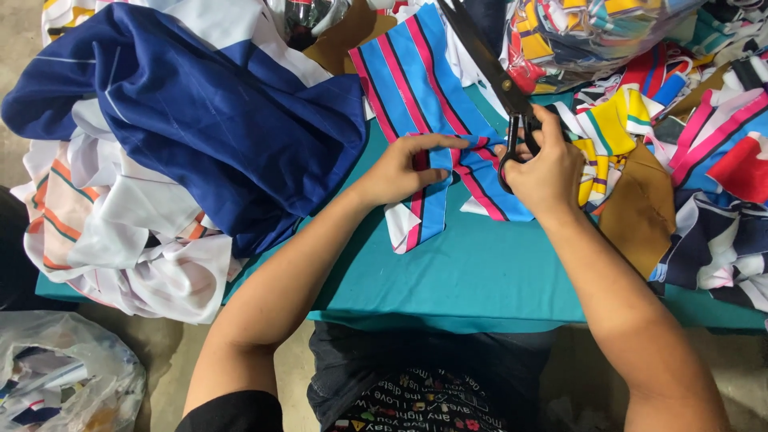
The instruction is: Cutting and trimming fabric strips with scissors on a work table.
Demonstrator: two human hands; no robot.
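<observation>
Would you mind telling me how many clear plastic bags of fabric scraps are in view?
2: one plastic bag at the table's far right, one plastic bag on the floor, lower left. Others may be hidden under cloth.

Teal-covered table (pixel 480 280) — bare concrete floor (pixel 172 352)

The scene is evenly and brightly lit by soft, diffuse light from above, with no hard highlights. Colours look saturated. Shadows are faint: a soft one lies on the teal counter (pixel 480 280) under the left forearm, and darker folds sit beneath the navy cloth (pixel 208 120). Mild glare shows on the clear plastic bag (pixel 592 32) at the top and on the bag (pixel 56 376) on the floor at lower left. Focus is sharp in the centre; the scissors (pixel 492 76) are crisp. The corners look slightly stretched and softer, as with a wide lens.
</observation>
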